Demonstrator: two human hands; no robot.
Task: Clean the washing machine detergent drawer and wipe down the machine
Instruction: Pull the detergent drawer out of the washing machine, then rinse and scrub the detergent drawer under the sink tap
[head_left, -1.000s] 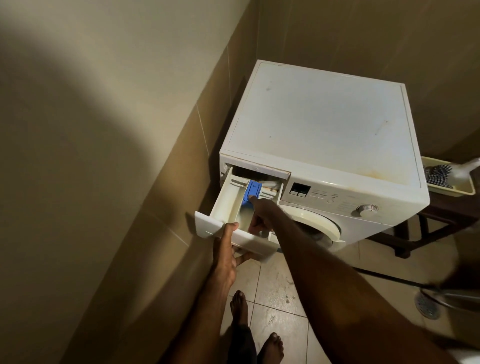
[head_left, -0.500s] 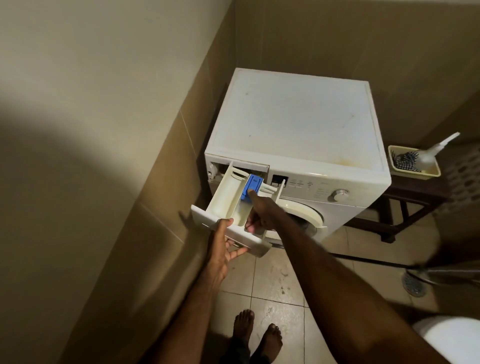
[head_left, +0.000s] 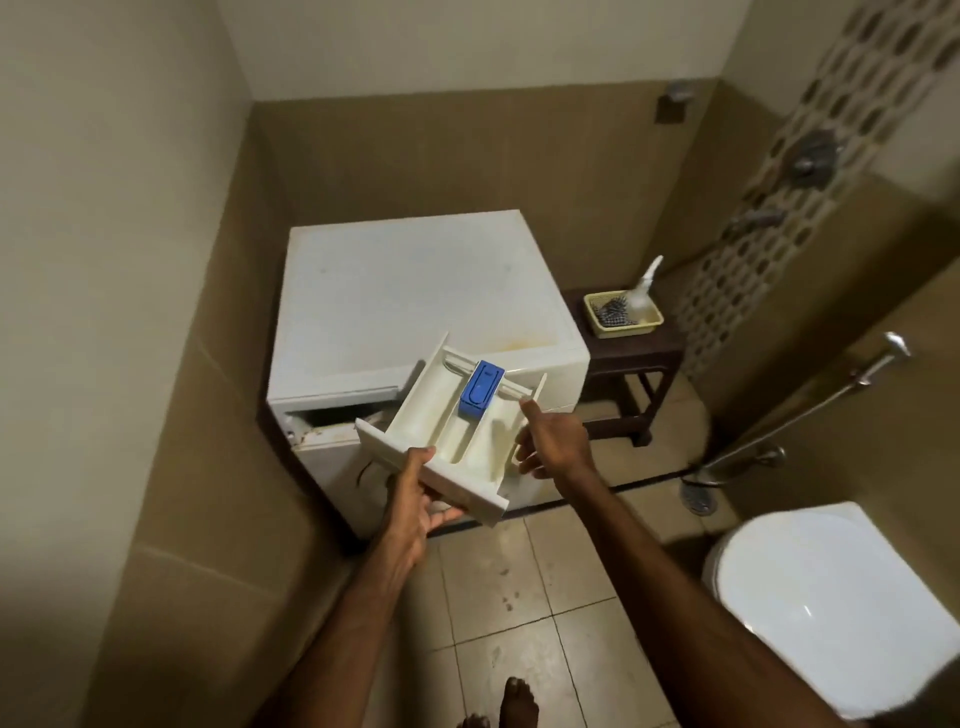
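Change: since half a second ago the detergent drawer has come fully out of the washing machine, and the view has pulled back to show more of the room.
Room: beige tiled walls on the left and behind the machine, a pale tiled floor with dark specks, a patterned tile strip with a metal shower valve at upper right.
Machine: white, square-topped, set in the corner; its top carries faint yellowish stains near the front edge; the drawer slot gapes dark at the front left.
Drawer: held in the air in front of the machine, tilted, front panel toward the person; cream-white plastic, long compartments split by ribs, a blue rectangular insert at the back end.
Left hand: its grip is on the drawer's front panel, thumb on top, fingers underneath.
Right hand: fingers spread and loose beside the drawer's right wall, touching or almost touching it; holding nothing that can be seen.
Bench: a dark wooden bench just right of the machine carries a yellow basket with a checked cloth and a white spray bottle.
Other: a white toilet lid at lower right, a metal hand sprayer on the right wall, a bare foot on the floor.
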